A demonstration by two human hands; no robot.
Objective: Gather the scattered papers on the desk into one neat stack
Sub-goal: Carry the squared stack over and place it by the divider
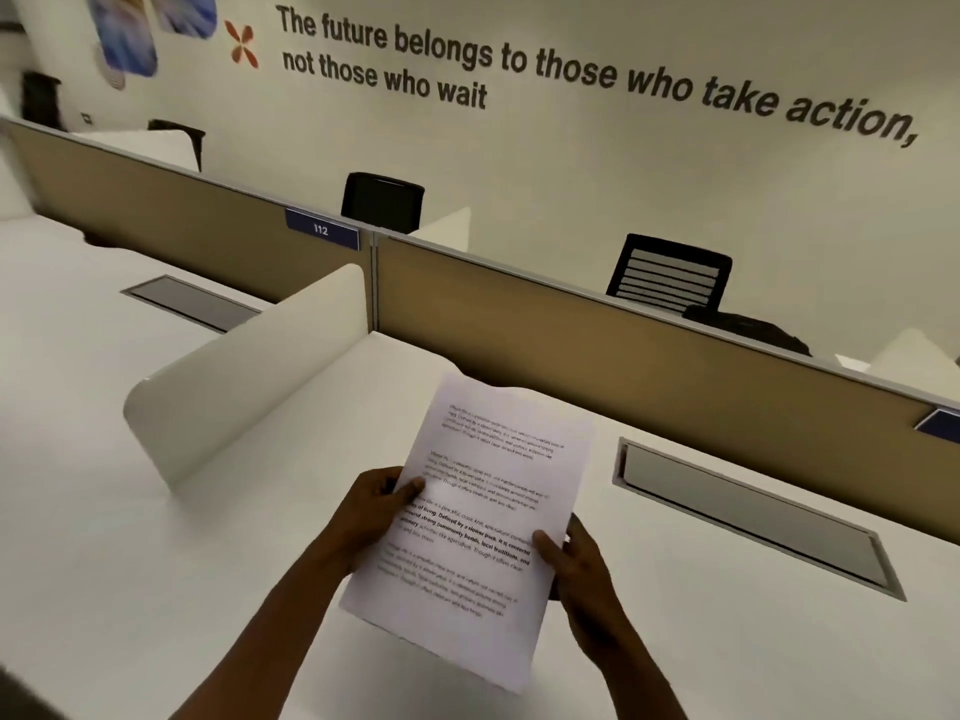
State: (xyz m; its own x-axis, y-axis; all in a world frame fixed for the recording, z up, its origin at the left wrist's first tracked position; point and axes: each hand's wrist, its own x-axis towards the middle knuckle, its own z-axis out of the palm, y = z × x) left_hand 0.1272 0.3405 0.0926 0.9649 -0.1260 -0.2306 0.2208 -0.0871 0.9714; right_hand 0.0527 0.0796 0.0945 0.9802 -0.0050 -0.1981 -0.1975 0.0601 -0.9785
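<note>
I hold a stack of white printed papers (478, 522) in both hands above the white desk (208, 589). The sheets are tilted, with their top edge pointing away to the upper right. My left hand (379, 506) grips the left edge, thumb on the top page. My right hand (571, 563) grips the right edge lower down, thumb on the printed side. How many sheets are in the stack cannot be told. No loose paper is visible on the desk surface.
A white rounded divider (249, 376) stands to the left of the papers. A tan partition (623, 356) runs along the back of the desk, with a grey cable tray (753, 517) set into the desk at the right. Black chairs (670, 275) stand beyond it.
</note>
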